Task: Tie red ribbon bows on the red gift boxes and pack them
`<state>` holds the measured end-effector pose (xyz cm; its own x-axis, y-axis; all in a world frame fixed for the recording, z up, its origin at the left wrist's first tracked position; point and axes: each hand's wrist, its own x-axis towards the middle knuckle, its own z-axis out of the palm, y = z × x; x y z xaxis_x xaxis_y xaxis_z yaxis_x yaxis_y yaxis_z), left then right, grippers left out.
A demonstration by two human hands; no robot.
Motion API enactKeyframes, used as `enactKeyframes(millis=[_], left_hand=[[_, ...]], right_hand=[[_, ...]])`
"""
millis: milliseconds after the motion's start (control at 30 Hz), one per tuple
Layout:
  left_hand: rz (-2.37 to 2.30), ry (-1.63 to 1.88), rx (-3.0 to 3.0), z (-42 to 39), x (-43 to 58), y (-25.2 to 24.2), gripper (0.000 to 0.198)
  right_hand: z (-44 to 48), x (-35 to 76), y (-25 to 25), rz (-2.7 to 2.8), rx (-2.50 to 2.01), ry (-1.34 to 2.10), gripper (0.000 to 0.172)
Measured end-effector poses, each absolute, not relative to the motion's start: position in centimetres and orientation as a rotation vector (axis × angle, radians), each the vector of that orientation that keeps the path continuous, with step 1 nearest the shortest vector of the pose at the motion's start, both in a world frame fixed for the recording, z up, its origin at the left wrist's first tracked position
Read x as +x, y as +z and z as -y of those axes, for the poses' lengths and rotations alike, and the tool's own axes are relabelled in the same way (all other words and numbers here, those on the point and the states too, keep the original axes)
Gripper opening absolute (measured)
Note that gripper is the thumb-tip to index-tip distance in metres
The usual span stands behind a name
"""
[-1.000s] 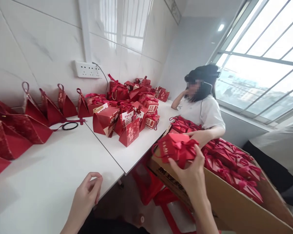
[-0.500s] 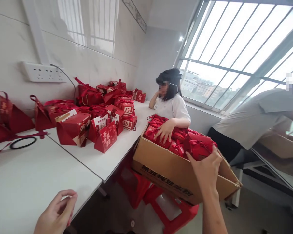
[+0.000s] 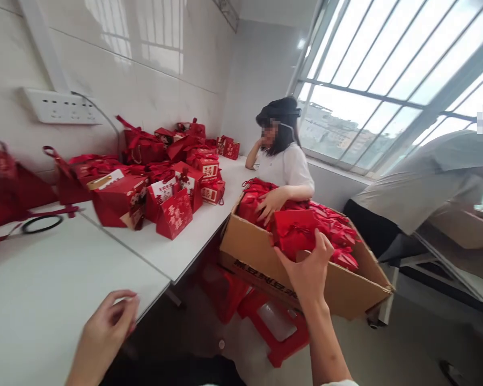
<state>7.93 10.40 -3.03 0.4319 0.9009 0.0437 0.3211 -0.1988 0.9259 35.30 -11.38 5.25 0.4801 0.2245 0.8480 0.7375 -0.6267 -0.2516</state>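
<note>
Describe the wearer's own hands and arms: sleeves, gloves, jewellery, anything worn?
Both are bare. The left hand has no glove, and no ring or watch shows. The right hand is ungloved too, its forearm uncovered up to the frame's bottom edge, where a strip of white fabric, probably a sleeve, shows.

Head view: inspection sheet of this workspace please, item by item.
Surface: white table, two tops butted together.
Job's things: red gift box held over the cardboard carton, which is full of red boxes.
Clutter: folded red gift boxes along the wall; black ring on the table.
Grips: right hand grasps the red gift box; left hand curled at the table edge, holding nothing visible.
Cables: one lead from the wall socket strip.
Surroundings: seated person, hand in the carton; a second person bent over; red stools below; barred window.
</note>
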Motion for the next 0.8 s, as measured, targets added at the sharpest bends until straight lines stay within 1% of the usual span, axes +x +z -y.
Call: enactKeyframes(millis=[67, 133, 200, 267, 333, 433, 467, 500, 600, 633, 700, 800], left_hand=[[-1.006, 0.726, 1.626, -8.5, 8.6, -0.8, 0.042], [-0.958, 0.752, 1.649, -6.6, 9.1, 0.9, 0.039], [-0.955, 0.926, 1.722, -5.3, 9.0, 1.8, 0.039], [-1.039, 1.112, 1.73, -4.7, 8.1, 1.9, 0.043], [-1.197, 1.187, 1.724, -4.7, 6.3, 1.5, 0.041], [-1.466, 1.199, 1.756, -4.9, 2.9, 0.8, 0.031], [-1.529, 1.189, 1.774, -4.8, 1.8, 0.7, 0.026], [-1.576, 1.174, 1.786, -4.7, 0.8, 0.7, 0.021], [-1.615, 1.125, 1.806, -4.0, -1.4, 1.3, 0.012], [-1.61, 1.109, 1.812, -3.7, -1.9, 1.6, 0.011], [-1.584, 1.062, 1.812, -3.2, -2.9, 2.3, 0.013], [-1.535, 0.966, 1.688, -2.8, -4.8, 3.0, 0.024]], right_hand=[[8.0, 31.7, 4.8, 0.975, -1.979, -0.92, 0.09], [4.5, 27.8, 4.2, 1.115, -1.865, -0.667, 0.093], [1.6, 23.9, 3.2, 1.222, -1.786, -0.428, 0.096], [-0.2, 20.6, 2.1, 1.358, -1.723, -0.235, 0.095], [-1.0, 18.2, 0.8, 1.534, -1.652, -0.045, 0.093], [-0.9, 16.4, -0.8, 1.763, -1.504, 0.34, 0.094], [-0.9, 16.3, -1.0, 1.78, -1.457, 0.467, 0.092], [-1.0, 16.3, -1.2, 1.756, -1.427, 0.572, 0.085], [-2.0, 16.4, -0.8, 1.579, -1.48, 0.74, 0.049], [-2.5, 16.4, -0.5, 1.546, -1.516, 0.769, 0.039], [-3.5, 16.3, 0.3, 1.564, -1.559, 0.834, 0.03], [-4.8, 16.0, 1.3, 1.646, -1.493, 0.961, 0.027]])
